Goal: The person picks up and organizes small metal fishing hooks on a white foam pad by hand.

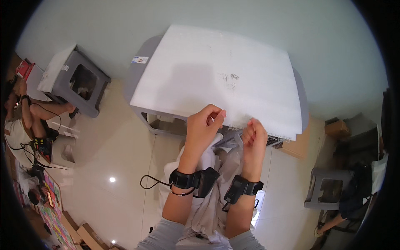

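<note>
My left hand [203, 123] is raised over the near edge of a white foam-like sheet [250, 54], its fingers curled and thumb and forefinger pressed together. A short way to its right, my right hand [255, 135] is also closed, fingertips bunched. Whatever either hand pinches, if anything, is too small to make out. On the sheet lie several small dark thread-like marks [234, 76]. A row of short dark bristle-like bits [279, 136] runs along the sheet's near edge, beside my right hand. Black devices are strapped to both forearms.
The sheet covers a grey plastic table [303, 98] against a pale wall. Whitish cloth or plastic [200, 216] lies over my lap. At the left a person [31, 121] sits beside a grey stool [93, 89]. Another person's arm [331, 225] and a grey stool [329, 187] are at the right.
</note>
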The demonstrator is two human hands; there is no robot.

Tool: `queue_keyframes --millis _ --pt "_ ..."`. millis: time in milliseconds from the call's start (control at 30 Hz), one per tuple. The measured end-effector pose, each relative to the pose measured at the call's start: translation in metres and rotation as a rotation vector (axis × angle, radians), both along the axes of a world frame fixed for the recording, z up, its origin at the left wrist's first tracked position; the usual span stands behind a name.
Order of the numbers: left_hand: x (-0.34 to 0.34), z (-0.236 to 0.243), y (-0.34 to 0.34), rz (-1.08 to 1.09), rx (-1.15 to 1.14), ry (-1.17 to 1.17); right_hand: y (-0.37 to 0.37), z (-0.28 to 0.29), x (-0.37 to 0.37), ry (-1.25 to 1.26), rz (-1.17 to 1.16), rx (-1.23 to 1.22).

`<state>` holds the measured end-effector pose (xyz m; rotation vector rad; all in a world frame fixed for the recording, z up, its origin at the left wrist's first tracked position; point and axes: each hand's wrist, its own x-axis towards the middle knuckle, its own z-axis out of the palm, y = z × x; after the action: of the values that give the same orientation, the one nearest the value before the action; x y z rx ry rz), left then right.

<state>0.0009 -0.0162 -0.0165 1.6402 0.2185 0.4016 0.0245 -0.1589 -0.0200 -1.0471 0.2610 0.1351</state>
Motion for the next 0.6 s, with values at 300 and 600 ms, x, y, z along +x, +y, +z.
queue_keyframes --millis 300,600 --pt "-0.009 -0.003 0.010 -0.235 0.310 0.313 -0.009 0.001 0.012 -0.051 0.106 -0.007" --pt "-0.009 -0.008 -0.015 -0.247 0.365 0.296 -0.008 0.000 0.014 -0.059 0.134 -0.056"
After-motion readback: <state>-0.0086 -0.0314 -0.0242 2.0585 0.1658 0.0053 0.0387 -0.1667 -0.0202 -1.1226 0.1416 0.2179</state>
